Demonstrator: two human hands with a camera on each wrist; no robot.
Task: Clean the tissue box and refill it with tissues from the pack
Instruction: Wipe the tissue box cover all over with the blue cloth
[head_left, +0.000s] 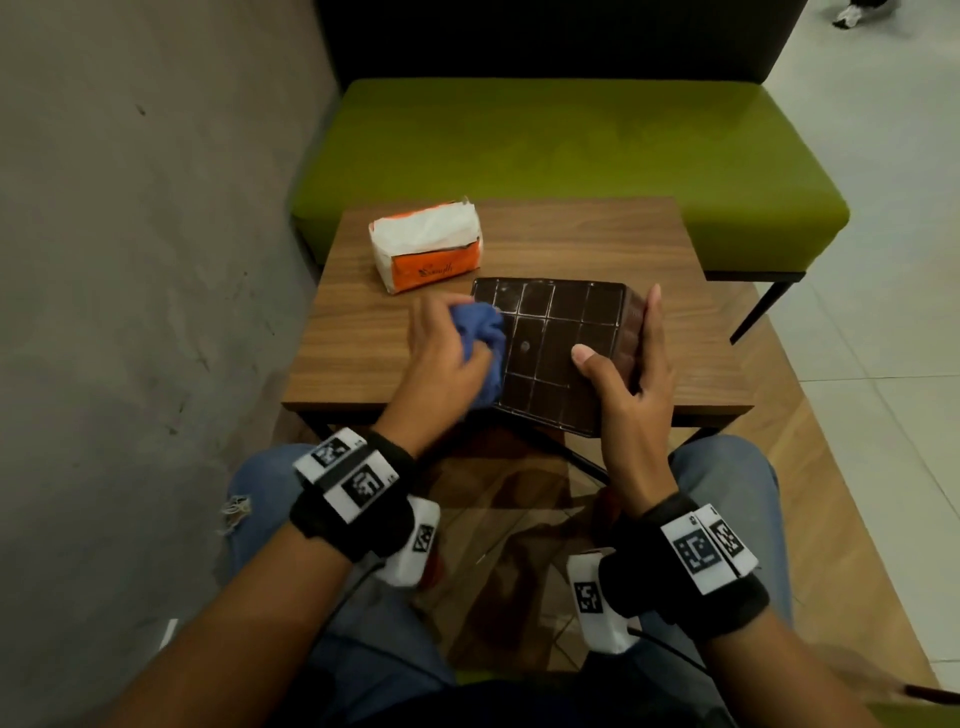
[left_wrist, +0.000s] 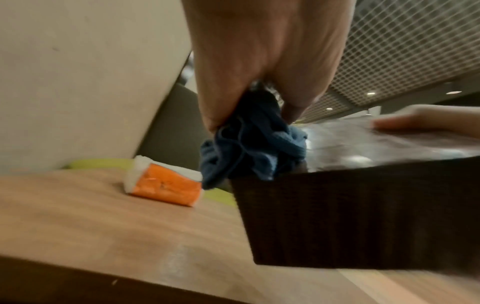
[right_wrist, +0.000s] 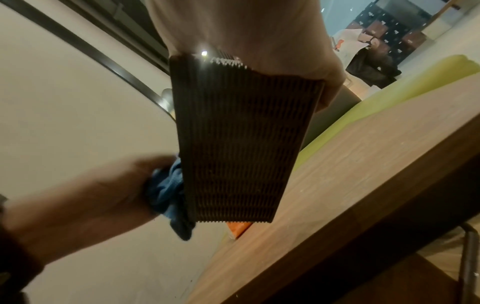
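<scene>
A dark brown tissue box (head_left: 556, 353) (left_wrist: 363, 216) (right_wrist: 233, 144) is tilted up over the front edge of the wooden table (head_left: 363, 338), its gridded face up. My right hand (head_left: 631, 374) grips its right side, thumb on the gridded face and fingers along the ribbed wall. My left hand (head_left: 447, 358) (left_wrist: 259, 67) (right_wrist: 85, 197) holds a bunched blue cloth (head_left: 483, 343) (left_wrist: 249, 148) (right_wrist: 168, 195) against the box's left edge. An orange and white tissue pack (head_left: 426, 247) (left_wrist: 163, 183) lies on the table behind, untouched.
A green padded bench (head_left: 571, 150) with a dark backrest stands beyond the table. A grey wall (head_left: 130, 260) runs close along the left. Light floor tiles (head_left: 883, 364) lie to the right, and my knees in jeans (head_left: 727, 467) are under the table's front edge.
</scene>
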